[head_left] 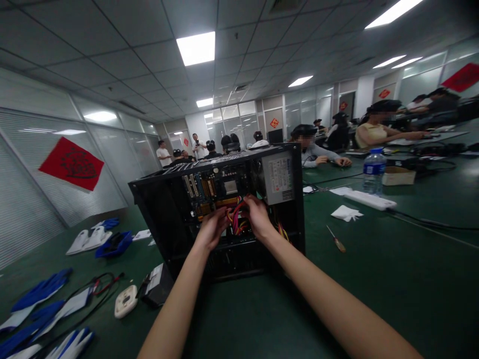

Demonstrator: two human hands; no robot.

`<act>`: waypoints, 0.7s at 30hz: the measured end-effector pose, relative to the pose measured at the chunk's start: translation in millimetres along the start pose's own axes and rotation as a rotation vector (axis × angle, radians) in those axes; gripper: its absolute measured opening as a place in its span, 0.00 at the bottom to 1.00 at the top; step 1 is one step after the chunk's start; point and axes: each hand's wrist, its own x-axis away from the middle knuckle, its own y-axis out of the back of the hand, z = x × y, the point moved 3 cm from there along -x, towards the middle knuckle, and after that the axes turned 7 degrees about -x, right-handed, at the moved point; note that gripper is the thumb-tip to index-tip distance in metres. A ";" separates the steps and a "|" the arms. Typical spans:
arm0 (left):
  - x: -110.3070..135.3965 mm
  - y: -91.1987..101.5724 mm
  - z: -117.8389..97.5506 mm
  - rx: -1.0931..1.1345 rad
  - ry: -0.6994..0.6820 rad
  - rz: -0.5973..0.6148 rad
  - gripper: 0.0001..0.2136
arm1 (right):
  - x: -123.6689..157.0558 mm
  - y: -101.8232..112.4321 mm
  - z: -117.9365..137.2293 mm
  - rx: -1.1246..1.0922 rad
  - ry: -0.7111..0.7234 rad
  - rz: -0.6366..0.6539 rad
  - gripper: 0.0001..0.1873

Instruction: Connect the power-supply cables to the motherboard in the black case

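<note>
An open black computer case [157,219] stands on the green table in front of me, its inside facing me. Both hands reach into it around a bundle of red, yellow and black power cables [235,219]. My left hand [212,228] closes its fingers on the bundle's left side. On the other side, my right hand [258,217] pinches the cables near their upper end. Behind them is the motherboard [220,187] with its slots and a square processor area. A silver power supply [277,179] fills the upper right corner. The fingertips are partly hidden by the cables.
Right of the case lie a screwdriver [337,240], a crumpled tissue [347,213], a white power strip [368,200] and a water bottle [373,172]. At left are blue-and-white gloves [41,291], a blue tray [114,245], thin cables and a black box [157,285]. People sit across the table.
</note>
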 end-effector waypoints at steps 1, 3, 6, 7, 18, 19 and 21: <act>-0.1 0.8 -0.6 0.012 -0.005 -0.013 0.06 | -0.2 0.2 -2.2 -0.018 -0.040 -0.003 0.16; 0.1 1.3 -1.1 0.018 -0.010 -0.001 0.06 | -0.3 0.1 -7.0 -0.004 -0.112 0.016 0.16; 1.2 -1.2 0.8 -0.068 -0.024 0.101 0.10 | 0.2 -1.9 -12.2 0.132 -0.105 0.084 0.15; 1.4 -2.3 2.0 -0.124 -0.035 0.130 0.11 | 0.7 -3.1 -13.2 0.182 -0.079 0.110 0.15; -3.8 -2.0 5.6 -0.418 -0.212 0.016 0.18 | 1.4 -5.8 -12.8 0.234 -0.066 0.121 0.13; -4.3 -1.1 4.6 -0.418 -0.251 -0.014 0.17 | 1.3 -4.8 -12.4 0.253 -0.070 0.101 0.13; -4.5 -0.6 3.3 -0.448 -0.312 -0.054 0.16 | 1.8 -3.6 -11.9 0.285 -0.086 0.082 0.13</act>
